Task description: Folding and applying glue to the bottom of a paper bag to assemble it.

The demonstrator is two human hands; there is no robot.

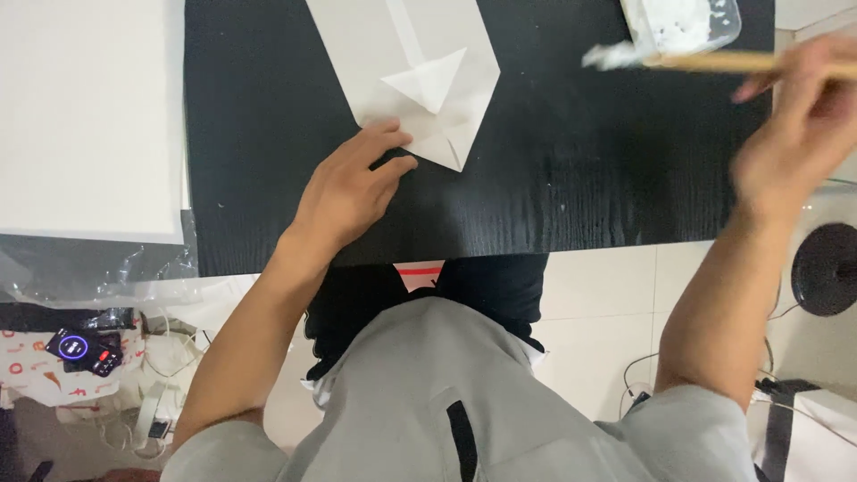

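A folded white paper [420,62] lies on the black table [571,170], with a small triangular flap near its lower end. My left hand [350,187] rests flat on the table, its fingertips pressing the paper's lower left edge. My right hand [799,120], blurred, is raised at the right edge and grips a wooden-handled brush [687,61]. The brush's white bristle end sits just below a clear plastic tub [683,22] holding white paste at the table's far right.
A large white sheet [89,116] covers the surface at the left, over crumpled clear plastic [98,268]. On the floor below lie a small dark device with lit buttons [85,350], cables, and a black round base [826,268] at the right.
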